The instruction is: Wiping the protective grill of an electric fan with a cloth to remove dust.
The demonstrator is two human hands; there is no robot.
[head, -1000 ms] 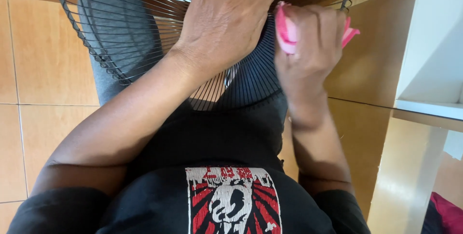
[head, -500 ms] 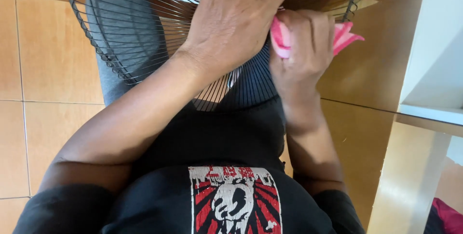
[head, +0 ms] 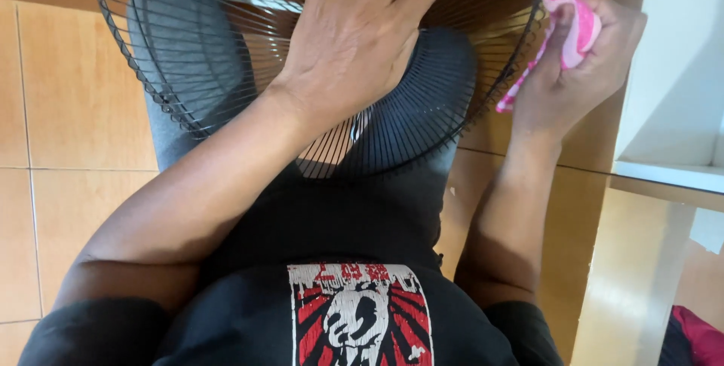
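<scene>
A round black wire fan grille (head: 188, 87) rests across my lap, its top cut off by the frame. My left hand (head: 362, 30) lies flat on the wires near the middle, fingers spread, pressing down. My right hand (head: 577, 57) is at the grille's right rim, closed around a bunched pink cloth (head: 569, 30) with a strip hanging down against the rim. My legs in dark trousers show through the wires.
Orange-tan floor tiles (head: 68, 110) lie to the left and below. A white shelf unit (head: 679, 94) stands close on the right. A red item (head: 697, 336) sits at the bottom right corner.
My right hand with the pink cloth has slid right, from over the wires beside my left hand out to the grille's right rim. My left hand stays pressed on the grille.
</scene>
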